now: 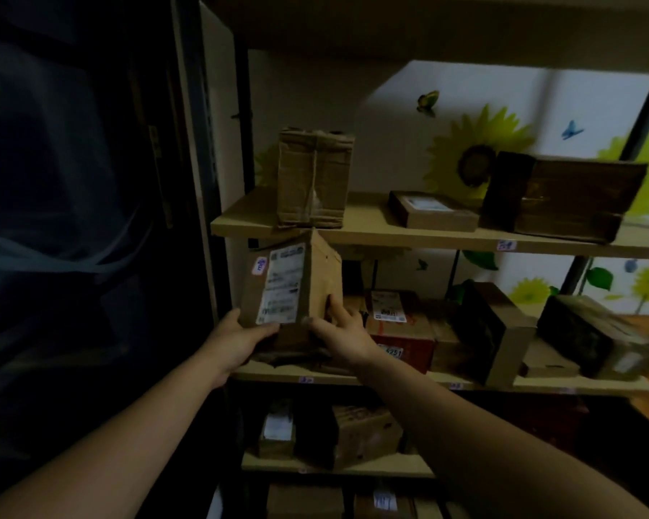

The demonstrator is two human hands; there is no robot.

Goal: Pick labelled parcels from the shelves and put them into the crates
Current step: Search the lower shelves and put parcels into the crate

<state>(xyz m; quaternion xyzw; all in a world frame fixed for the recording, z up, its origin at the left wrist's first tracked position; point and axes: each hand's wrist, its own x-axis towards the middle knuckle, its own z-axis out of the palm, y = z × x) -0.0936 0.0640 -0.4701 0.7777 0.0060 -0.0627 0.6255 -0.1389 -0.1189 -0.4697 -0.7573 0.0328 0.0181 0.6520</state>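
Note:
A brown cardboard parcel (pixel 296 282) with a white shipping label and a small pink sticker stands tilted at the left end of the middle shelf (pixel 465 385). My left hand (pixel 240 340) grips its lower left corner, thumb across the front under the label. My right hand (pixel 340 329) holds its lower right side, fingers curled round the edge. No crate is in view.
On the upper shelf (pixel 371 228) stand a taped brown box (pixel 313 177), a flat labelled parcel (pixel 431 211) and a dark box (pixel 566 196). More parcels fill the middle shelf, among them a red-brown box (pixel 398 327). Lower shelves hold several boxes. A dark wall is on the left.

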